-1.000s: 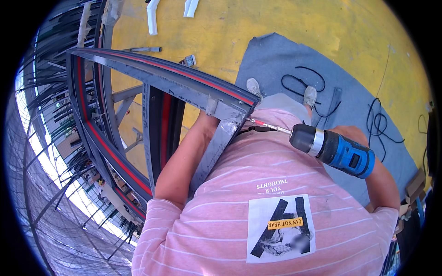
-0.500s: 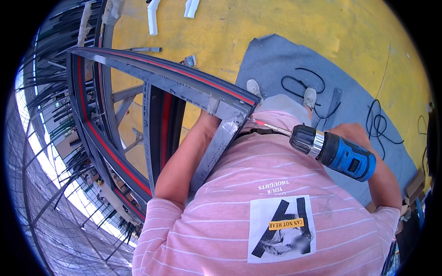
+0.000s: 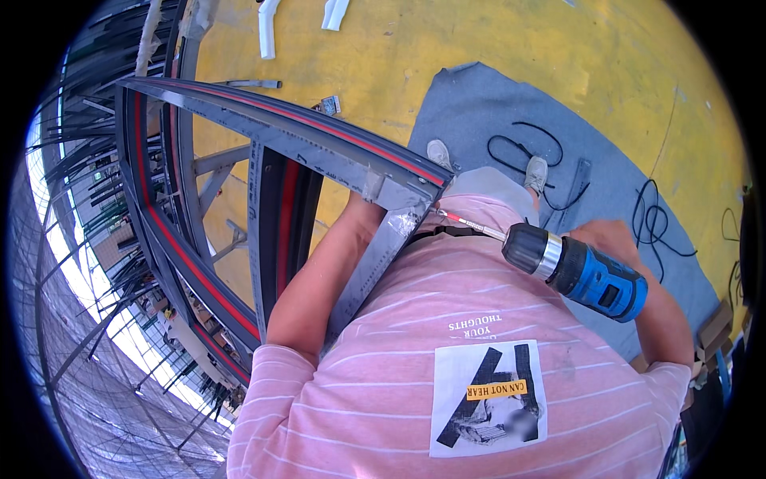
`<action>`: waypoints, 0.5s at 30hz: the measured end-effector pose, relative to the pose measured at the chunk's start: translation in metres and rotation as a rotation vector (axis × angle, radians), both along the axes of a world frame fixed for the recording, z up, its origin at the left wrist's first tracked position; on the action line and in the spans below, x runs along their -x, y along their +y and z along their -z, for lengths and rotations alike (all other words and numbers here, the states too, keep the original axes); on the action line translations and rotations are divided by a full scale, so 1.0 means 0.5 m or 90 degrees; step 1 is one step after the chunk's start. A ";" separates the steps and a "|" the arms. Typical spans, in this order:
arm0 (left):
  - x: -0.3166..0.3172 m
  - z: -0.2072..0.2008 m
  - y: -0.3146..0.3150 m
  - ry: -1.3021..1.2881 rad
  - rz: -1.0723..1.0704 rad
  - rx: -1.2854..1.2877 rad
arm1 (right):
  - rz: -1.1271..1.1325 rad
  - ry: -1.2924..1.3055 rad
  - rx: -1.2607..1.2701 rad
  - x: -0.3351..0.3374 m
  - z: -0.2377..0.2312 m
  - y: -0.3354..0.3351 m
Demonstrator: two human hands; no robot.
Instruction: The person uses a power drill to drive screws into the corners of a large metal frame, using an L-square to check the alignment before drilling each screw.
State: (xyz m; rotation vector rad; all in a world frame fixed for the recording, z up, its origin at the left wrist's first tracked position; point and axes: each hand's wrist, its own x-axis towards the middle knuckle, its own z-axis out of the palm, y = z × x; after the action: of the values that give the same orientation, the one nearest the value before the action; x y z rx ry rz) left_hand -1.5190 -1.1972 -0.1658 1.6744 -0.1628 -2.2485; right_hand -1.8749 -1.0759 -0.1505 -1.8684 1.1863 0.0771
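The right grip (image 3: 604, 235) is closed on a blue-and-black cordless drill with a silver collar (image 3: 576, 271), its fingers mostly hidden behind the body. From the chuck, a long red-and-silver bit (image 3: 471, 223) points left to the near corner of a grey metal frame with black edging and red stripes (image 3: 279, 132); whether it touches is too small to tell. The left grip (image 3: 365, 211) is under that corner, largely covered, so its closure cannot be told. Beyond, a grey cloth mat (image 3: 471, 112) covers part of the yellow floor (image 3: 574, 48).
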 end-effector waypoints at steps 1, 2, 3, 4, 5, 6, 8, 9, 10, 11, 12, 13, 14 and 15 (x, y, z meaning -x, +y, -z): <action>0.000 0.000 0.002 -0.002 -0.004 -0.003 | 0.005 0.002 -0.009 -0.001 -0.003 -0.003; 0.000 0.000 0.003 -0.004 -0.007 -0.002 | 0.011 0.004 -0.019 -0.002 -0.010 -0.009; 0.001 0.000 0.003 -0.006 -0.010 0.000 | 0.016 0.006 -0.028 -0.003 -0.013 -0.012; 0.002 0.000 0.000 -0.010 -0.011 0.003 | 0.028 -0.002 -0.001 -0.001 -0.007 -0.009; 0.002 -0.003 0.001 -0.010 -0.013 0.003 | 0.040 -0.010 0.027 0.003 0.006 0.000; 0.005 -0.002 -0.003 -0.010 -0.013 0.006 | 0.052 -0.018 0.054 0.006 0.016 0.005; 0.005 -0.003 -0.005 -0.015 -0.014 0.009 | 0.041 -0.020 0.078 0.010 0.024 0.010; 0.006 -0.004 -0.006 -0.016 -0.013 0.009 | 0.036 -0.020 0.090 0.011 0.025 0.011; 0.007 -0.005 -0.006 -0.019 -0.013 0.010 | 0.036 -0.018 0.089 0.009 0.024 0.009; 0.006 -0.005 -0.007 -0.021 -0.014 0.014 | 0.035 -0.015 0.088 0.006 0.021 0.006; 0.007 -0.006 -0.005 -0.024 -0.015 0.014 | 0.035 -0.012 0.087 0.004 0.019 0.003; 0.007 -0.008 -0.004 -0.027 -0.015 0.013 | 0.027 -0.003 0.090 0.001 0.017 0.002; 0.007 -0.009 -0.005 -0.029 -0.012 0.016 | 0.018 0.006 0.093 -0.002 0.016 0.001; 0.007 -0.009 -0.006 -0.034 -0.012 0.018 | 0.010 0.015 0.095 -0.003 0.016 0.001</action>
State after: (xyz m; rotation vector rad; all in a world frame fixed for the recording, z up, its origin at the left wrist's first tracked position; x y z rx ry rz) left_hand -1.5225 -1.2001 -0.1615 1.7150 -0.1897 -2.1791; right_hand -1.8732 -1.0756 -0.1586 -1.9929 1.2511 0.0011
